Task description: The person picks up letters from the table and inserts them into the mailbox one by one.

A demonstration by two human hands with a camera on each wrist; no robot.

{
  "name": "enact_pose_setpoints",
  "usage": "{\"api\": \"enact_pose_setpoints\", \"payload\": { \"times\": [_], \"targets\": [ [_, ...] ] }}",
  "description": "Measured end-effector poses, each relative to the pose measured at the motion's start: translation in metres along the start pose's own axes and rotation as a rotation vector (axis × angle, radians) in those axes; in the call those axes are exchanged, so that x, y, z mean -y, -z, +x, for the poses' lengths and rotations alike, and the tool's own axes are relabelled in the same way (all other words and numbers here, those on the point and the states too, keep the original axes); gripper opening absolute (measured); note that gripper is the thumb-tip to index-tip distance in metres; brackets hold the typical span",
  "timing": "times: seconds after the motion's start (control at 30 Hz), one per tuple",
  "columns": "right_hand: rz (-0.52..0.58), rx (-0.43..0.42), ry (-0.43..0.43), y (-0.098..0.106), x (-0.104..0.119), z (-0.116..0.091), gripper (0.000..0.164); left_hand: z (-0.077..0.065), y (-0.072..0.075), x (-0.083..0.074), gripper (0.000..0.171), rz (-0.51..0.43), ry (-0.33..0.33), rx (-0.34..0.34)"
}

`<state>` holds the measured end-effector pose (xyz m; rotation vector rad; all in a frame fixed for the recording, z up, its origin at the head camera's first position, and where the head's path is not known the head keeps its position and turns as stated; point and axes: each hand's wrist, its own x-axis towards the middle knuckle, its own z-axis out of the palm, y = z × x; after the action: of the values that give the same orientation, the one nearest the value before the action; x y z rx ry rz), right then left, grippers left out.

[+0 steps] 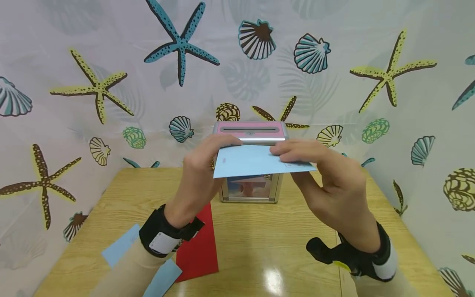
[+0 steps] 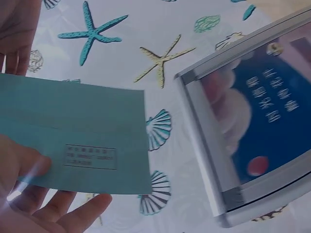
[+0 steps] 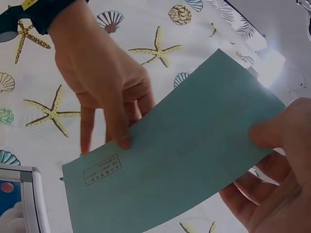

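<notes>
A light blue envelope with a small printed box of text is held up in the air, in front of a silver-framed box. At its left end my left hand pinches it, thumb on one face and fingers behind. My right hand grips the other end the same way. In the left wrist view, the envelope stands apart from the box. The box has a pink top with a long slot, and a picture panel on its front, partly hidden by the envelope.
On the wooden table, a red sheet or envelope lies left of centre. Light blue envelopes are partly under the left forearm. A tan paper edge shows by the right wrist. Behind hangs a sea-patterned cloth.
</notes>
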<state>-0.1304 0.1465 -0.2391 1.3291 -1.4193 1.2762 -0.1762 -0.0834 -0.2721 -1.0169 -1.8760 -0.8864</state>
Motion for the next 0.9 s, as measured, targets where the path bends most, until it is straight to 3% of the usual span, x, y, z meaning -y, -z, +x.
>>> {"api": "enact_pose_setpoints", "payload": {
  "times": [0.17, 0.37, 0.47, 0.67, 0.9],
  "targets": [
    [-0.096, -0.022, -0.004, 0.000, -0.007, 0.008, 0.015, 0.017, 0.001, -0.002, 0.032, 0.012, -0.042, -0.047],
    [-0.149, -0.013, -0.030, 0.002, -0.016, 0.017, 0.007, 0.030, 0.000, -0.002, 0.027, 0.030, -0.043, -0.118],
    [-0.204, -0.009, -0.056, 0.003, -0.021, 0.020, 0.011, 0.035, 0.000, 0.002, 0.023, 0.037, -0.045, -0.130],
    [-0.274, -0.079, -0.061, 0.002, -0.038, 0.024, 0.017, 0.039, -0.001, 0.016, 0.016, 0.047, -0.036, -0.157],
    [-0.220, -0.081, -0.076, 0.000, -0.049, 0.018, 0.021, 0.038, -0.008, 0.035, 0.014, -0.006, 0.042, -0.175]
  ]
}}
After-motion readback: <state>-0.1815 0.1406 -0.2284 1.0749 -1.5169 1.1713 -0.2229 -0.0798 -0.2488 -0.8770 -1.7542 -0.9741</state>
